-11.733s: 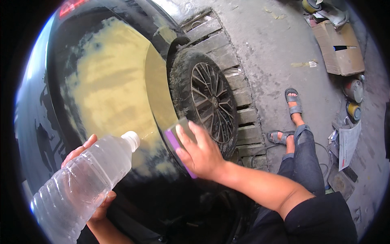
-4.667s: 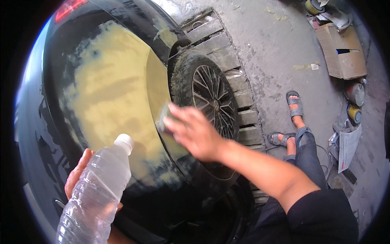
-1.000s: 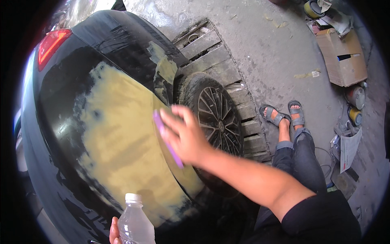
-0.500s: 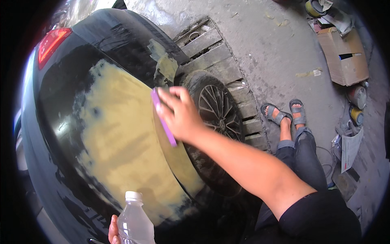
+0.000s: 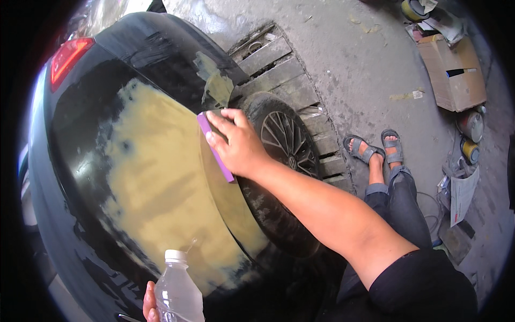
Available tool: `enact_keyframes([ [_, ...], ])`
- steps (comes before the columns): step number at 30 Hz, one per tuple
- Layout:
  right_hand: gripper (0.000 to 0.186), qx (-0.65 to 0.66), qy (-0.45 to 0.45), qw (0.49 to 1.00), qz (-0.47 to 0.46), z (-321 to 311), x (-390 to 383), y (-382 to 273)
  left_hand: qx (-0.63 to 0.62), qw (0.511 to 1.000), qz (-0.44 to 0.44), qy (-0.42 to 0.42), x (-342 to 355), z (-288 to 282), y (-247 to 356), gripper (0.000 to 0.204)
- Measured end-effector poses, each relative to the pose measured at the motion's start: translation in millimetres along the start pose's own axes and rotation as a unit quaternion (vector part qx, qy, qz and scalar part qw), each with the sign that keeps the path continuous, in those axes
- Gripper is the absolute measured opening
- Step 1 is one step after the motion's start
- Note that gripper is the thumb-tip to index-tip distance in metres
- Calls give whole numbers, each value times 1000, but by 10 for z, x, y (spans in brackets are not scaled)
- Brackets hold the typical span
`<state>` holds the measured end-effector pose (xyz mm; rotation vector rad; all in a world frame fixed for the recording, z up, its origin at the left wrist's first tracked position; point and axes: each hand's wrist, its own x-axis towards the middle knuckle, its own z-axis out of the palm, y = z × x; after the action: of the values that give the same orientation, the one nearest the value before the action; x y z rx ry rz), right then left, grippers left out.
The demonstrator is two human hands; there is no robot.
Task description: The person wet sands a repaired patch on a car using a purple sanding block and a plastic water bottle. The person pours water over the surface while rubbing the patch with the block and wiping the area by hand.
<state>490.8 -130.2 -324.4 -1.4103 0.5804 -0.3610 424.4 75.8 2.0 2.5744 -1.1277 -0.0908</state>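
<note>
My right hand [image 5: 236, 140] presses a purple sanding block [image 5: 213, 147], its fingers over the block, against the edge of the wheel arch on a black car [image 5: 72, 134], which carries a large patch of pale yellow filler [image 5: 153, 188]. My left hand [image 5: 151, 302], mostly cut off at the lower edge, grips a clear plastic bottle [image 5: 175, 292] with a white cap; a thin streak of water shows above it. The wheel [image 5: 289, 142] sits just right of the block, partly behind my arm. A red tail light [image 5: 70, 59] is at the upper left.
My sandalled feet [image 5: 370, 153] stand on the concrete floor [image 5: 348, 70], right of a slatted drain cover [image 5: 281, 80] beside the car. Along the right lie a cardboard box [image 5: 450, 80], several cans [image 5: 469, 150], paper sheets [image 5: 461, 193] and a hose [image 5: 429, 204].
Over the last second my right hand has slid the block up along the arch edge. Compared with the earlier frames, the bottle is lower and upright, and more of the car's rear shows.
</note>
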Motion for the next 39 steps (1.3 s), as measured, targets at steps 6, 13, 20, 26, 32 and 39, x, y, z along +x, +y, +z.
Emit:
enact_keyframes([
  [6,49,36,-131,978,-159,-441,-1058,-76,-64,994,-55,-66,-89,-247,-10,102],
  [13,47,4,-117,972,-203,-309,-269,279,1,997,-5,-71,-10,-169,-28,103],
  [20,43,13,-87,982,-167,-245,-257,166,14,999,-9,-41,-128,-161,-40,104],
  [26,44,16,-112,979,-167,-318,-644,264,81,995,-48,17,210,82,242,73],
  [32,42,18,-75,981,-177,-189,-140,128,108,990,-61,69,388,258,368,51],
  [39,42,4,-68,987,-146,-275,-648,155,74,995,-57,19,84,-12,161,77],
])
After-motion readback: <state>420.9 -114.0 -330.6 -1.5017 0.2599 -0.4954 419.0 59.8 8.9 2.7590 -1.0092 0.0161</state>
